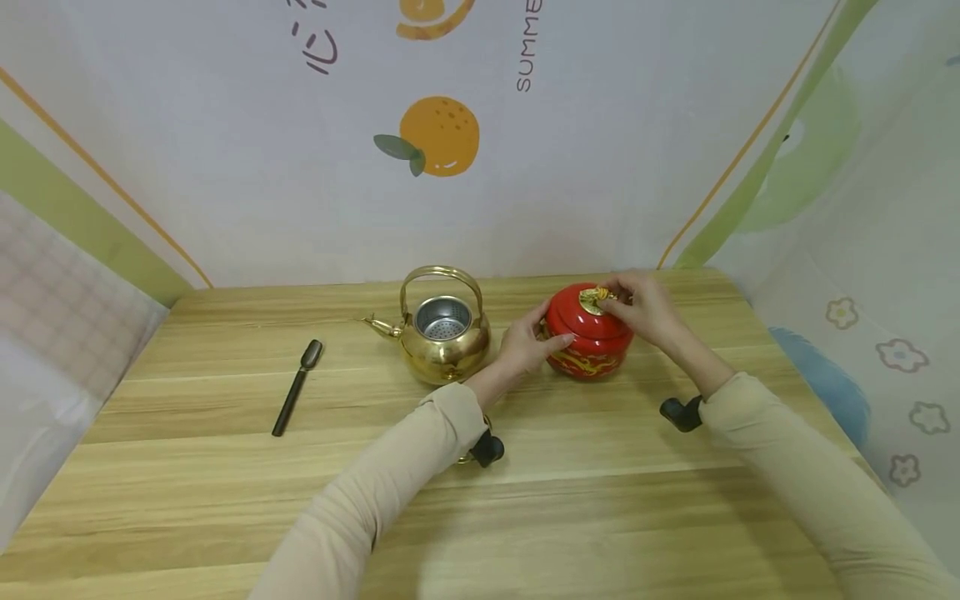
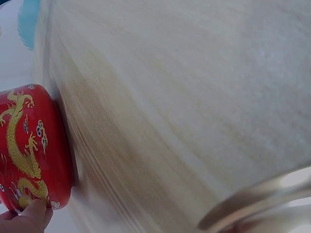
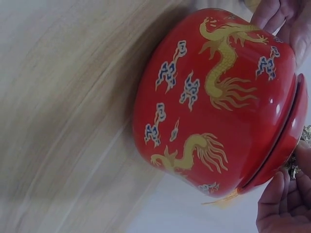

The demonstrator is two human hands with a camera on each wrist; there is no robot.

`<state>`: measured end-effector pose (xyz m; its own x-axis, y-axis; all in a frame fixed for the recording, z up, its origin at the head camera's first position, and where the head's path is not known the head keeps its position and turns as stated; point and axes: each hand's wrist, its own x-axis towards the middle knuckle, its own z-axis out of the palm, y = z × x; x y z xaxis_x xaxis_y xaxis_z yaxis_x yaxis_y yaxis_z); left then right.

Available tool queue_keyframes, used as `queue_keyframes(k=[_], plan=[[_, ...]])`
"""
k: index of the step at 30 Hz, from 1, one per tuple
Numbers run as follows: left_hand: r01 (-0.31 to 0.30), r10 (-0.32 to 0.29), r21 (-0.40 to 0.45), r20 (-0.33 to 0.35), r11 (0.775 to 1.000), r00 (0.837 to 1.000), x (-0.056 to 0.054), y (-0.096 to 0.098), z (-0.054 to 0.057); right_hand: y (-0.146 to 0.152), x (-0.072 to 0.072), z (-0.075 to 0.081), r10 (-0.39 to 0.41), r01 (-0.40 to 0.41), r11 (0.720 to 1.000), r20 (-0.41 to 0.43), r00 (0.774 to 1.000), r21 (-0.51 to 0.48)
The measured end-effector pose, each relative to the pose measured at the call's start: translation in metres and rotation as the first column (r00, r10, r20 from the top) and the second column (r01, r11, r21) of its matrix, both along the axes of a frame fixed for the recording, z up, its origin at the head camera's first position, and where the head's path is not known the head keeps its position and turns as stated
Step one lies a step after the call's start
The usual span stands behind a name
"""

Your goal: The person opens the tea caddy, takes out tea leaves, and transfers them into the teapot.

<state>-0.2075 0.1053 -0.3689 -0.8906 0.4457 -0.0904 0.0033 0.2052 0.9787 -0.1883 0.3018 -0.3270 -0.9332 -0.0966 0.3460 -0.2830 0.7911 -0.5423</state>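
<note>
A round red jar (image 1: 588,357) with gold dragons stands on the table. My left hand (image 1: 522,340) holds its left side, thumb at the front; in the left wrist view only a few fingers (image 2: 31,218) show against the wall. At the top, my right hand (image 1: 643,307) pinches the gold knob (image 1: 592,300) of the red lid (image 1: 573,310). The right wrist view shows the lid (image 3: 277,160) on the jar's mouth, with a dark seam between them. An orange tassel (image 3: 228,198) hangs by the rim.
Left of the jar stands a brass kettle (image 1: 442,354), uncovered, with a perforated metal strainer (image 1: 444,321) inside. A dark-handled scoop (image 1: 297,387) lies farther left. A brass-coloured rim (image 1: 467,458) shows partly beneath my left forearm. Printed cloth (image 1: 570,192) hangs behind the wooden table (image 1: 225,492).
</note>
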Motion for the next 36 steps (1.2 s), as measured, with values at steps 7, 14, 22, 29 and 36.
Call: queue_keyframes(k=[7, 14, 22, 29, 36], plan=[[-0.002, 0.002, 0.007, 0.011, 1.000, 1.000, 0.001, 0.000, 0.002, 0.001, 0.003, 0.002, -0.035, 0.036, 0.999, 0.023, 0.999, -0.038], [0.003, -0.003, 0.013, -0.003, 1.000, 1.000, 0.001, -0.001, 0.003, 0.004, 0.011, 0.008, -0.063, 0.060, 0.994, -0.032, 0.997, -0.092], [0.007, -0.007, 0.012, -0.019, 1.000, 1.000, 0.001, 0.000, 0.001, 0.023, 0.036, 0.007, -0.090, 0.081, 0.989, -0.070, 0.993, -0.123], [0.020, -0.022, -0.040, -0.056, 0.999, 0.998, 0.001, 0.001, 0.001, 0.051, 0.067, 0.002, -0.146, 0.141, 0.985, -0.040, 0.989, -0.098], [0.012, -0.016, -0.073, -0.060, 0.997, 0.998, 0.000, -0.002, 0.002, 0.074, 0.092, -0.008, -0.166, 0.167, 0.985, 0.040, 0.985, -0.032]])
